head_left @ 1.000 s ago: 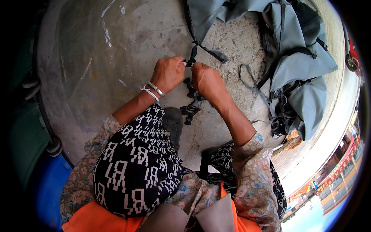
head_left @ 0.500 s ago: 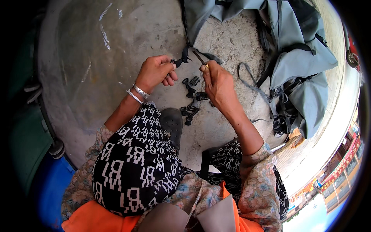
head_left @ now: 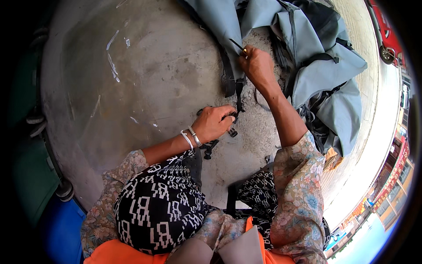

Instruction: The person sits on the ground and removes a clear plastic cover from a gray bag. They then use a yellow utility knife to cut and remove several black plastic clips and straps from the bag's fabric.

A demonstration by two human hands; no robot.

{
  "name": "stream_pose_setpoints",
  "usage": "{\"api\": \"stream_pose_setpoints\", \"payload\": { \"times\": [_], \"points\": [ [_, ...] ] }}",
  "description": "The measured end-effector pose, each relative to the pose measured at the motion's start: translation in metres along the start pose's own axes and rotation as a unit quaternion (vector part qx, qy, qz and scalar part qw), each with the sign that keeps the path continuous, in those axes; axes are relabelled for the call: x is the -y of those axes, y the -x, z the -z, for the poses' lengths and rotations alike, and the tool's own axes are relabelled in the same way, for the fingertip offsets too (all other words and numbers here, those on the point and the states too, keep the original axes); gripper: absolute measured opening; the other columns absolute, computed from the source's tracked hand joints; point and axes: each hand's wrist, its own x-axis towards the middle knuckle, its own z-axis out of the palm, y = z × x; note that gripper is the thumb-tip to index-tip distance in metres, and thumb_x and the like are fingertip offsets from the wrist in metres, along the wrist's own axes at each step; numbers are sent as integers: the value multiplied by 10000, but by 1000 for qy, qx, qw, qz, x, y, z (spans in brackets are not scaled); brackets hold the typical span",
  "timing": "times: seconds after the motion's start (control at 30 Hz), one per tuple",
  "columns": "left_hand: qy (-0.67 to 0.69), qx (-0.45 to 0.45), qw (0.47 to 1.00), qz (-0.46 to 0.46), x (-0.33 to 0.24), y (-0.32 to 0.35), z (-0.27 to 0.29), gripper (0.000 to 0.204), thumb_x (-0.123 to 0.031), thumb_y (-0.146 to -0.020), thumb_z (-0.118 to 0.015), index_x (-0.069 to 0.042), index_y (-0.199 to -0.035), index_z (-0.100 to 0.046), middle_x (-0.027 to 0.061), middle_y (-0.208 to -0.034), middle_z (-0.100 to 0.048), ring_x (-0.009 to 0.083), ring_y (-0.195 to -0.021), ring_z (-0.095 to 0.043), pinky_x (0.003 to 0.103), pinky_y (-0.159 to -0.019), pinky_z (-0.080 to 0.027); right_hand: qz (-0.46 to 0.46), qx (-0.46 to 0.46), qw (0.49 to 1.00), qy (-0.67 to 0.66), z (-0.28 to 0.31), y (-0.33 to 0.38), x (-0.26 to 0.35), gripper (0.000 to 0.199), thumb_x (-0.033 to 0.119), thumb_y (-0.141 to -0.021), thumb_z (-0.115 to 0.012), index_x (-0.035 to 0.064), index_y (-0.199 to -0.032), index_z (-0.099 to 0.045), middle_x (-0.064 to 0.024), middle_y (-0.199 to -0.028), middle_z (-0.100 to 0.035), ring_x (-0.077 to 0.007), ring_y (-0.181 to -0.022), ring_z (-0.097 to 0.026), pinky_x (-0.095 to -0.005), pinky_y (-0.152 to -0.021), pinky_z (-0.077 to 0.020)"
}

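Observation:
My left hand (head_left: 214, 124) is closed, its thumb and fingers pinching a black plastic buckle (head_left: 234, 116), partly hidden by the fingers. A black webbing strap (head_left: 239, 94) runs from that buckle up to the grey fabric (head_left: 224, 26). Below my left hand, more black plastic buckles (head_left: 208, 152) lie on the concrete, some covered by the hand. Farther off and to the right, my right hand (head_left: 259, 66) is closed round a small knife (head_left: 237, 44) with a thin dark blade and a bit of yellow at the handle. It is over the fabric's edge.
Grey fabric with black straps is heaped at the right (head_left: 325, 83). My knees in patterned black cloth (head_left: 149, 202) and a dark shoe (head_left: 191, 169) are near. Green and blue containers (head_left: 57, 220) stand at the left. A red vehicle (head_left: 389, 33) is at the far right.
My left hand has moved right and nearer to me, down over the loose buckles. My right hand with the knife has gone farther away. The grey fabric edge and strap now reach nearer to me.

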Motion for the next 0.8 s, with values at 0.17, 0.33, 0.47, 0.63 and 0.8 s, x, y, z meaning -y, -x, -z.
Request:
{"api": "stream_pose_setpoints", "payload": {
  "times": [0.17, 0.33, 0.47, 0.63, 0.8],
  "points": [
    [-131, 61, 981, -127, 16, -20, -56, 196, -138, -895, -545, 5, -1018, -598, 133, -658, -659, 228, -627, -688, 348, -597, -530, -70, -2, 985, 155, 61, 86, -110, 168, 185, -801, -610, 35, -845, -548, -217, -780, -640, -429, -755, -621, -507, -669, -488],
    [-100, 167, 975, -106, 34, -25, -121, 186, -133, -908, -532, 4, -1026, -576, 166, -708, -667, 311, -612, -667, 383, -608, -531, -272, 74, 955, 92, 71, 238, -211, 236, 226, -770, -676, 49, -913, -614, -218, -801, -645, -415, -788, -624, -468, -697, -485],
    [-144, 264, 938, -175, 59, -12, -171, 183, -124, -904, -529, 7, -1023, -574, 199, -735, -655, 389, -680, -646, 440, -644, -522, -391, 68, 918, 8, 65, 333, -226, 261, 282, -745, -728, 50, -837, -649, -173, -757, -651, -332, -717, -634, -407, -674, -485],
    [-242, 338, 903, -106, 76, 0, -194, 175, -125, -872, -546, 15, -975, -565, 274, -757, -623, 462, -754, -610, 512, -709, -494, -485, 125, 859, -109, 18, 392, -259, 262, 292, -754, -739, 49, -808, -656, -77, -658, -630, -197, -602, -562, -344, -605, -454],
    [-221, 333, 911, -101, 88, 1, -186, 170, -129, -855, -562, 24, -928, -561, 291, -748, -608, 473, -758, -600, 527, -723, -485, -519, 38, 830, -200, 7, 411, -231, 334, 350, -796, -718, 28, -820, -634, -75, -641, -600, -163, -598, -526, -326, -585, -442]
  ]
}}
